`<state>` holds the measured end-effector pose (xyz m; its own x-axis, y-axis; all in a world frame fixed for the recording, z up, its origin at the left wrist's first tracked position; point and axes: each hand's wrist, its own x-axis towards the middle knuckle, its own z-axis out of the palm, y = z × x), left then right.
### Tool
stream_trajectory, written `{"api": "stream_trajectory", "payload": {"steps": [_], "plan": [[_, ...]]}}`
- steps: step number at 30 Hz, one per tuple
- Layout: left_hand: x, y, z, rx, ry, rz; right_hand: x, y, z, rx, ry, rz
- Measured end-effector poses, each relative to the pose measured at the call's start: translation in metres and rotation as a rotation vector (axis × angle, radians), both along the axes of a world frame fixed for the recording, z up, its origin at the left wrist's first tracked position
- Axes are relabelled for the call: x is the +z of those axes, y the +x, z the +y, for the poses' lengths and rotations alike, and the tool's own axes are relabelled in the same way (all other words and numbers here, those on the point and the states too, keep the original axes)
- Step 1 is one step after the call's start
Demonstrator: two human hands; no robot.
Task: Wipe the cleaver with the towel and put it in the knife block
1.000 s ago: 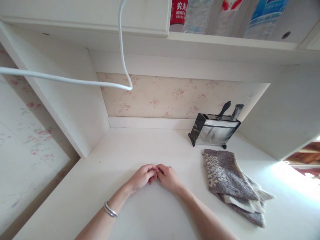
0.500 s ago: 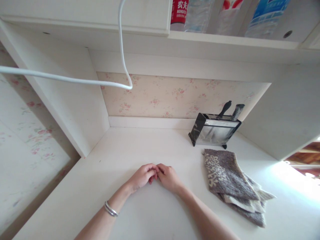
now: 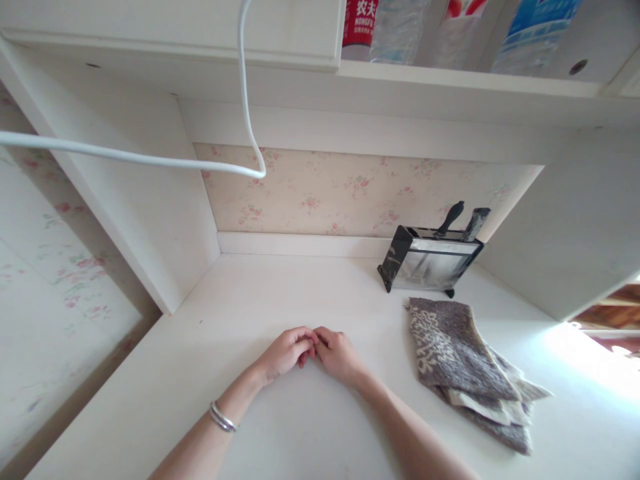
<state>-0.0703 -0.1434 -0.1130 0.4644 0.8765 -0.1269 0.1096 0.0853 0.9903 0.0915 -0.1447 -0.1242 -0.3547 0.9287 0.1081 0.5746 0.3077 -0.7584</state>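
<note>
My left hand (image 3: 289, 350) and my right hand (image 3: 337, 355) rest together on the white desktop (image 3: 310, 287), their fingertips touching at the middle. The fingers of both are curled in, and no object shows in either. Silver bangles circle my left wrist. To the right of my right hand lies a folded grey-brown towel (image 3: 460, 343) with a cream pattern. Behind the towel stands a black and clear knife block (image 3: 433, 263), with two dark handles sticking up from its top.
Overhead, a shelf (image 3: 470, 79) holds several plastic bottles (image 3: 537, 33). A white cable (image 3: 200, 164) hangs in front at upper left. White side panels (image 3: 145, 193) bound the desk left and right, and floral wallpaper (image 3: 310, 193) covers the back.
</note>
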Motion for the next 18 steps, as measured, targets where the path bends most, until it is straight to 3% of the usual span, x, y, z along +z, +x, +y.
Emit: {"api": "stream_trajectory", "payload": {"steps": [18], "plan": [[-0.0038, -0.0008, 0.0014, -0.009, 0.006, -0.004, 0.0, 0.0002, -0.0007, 0.01, 0.012, 0.02]]}}
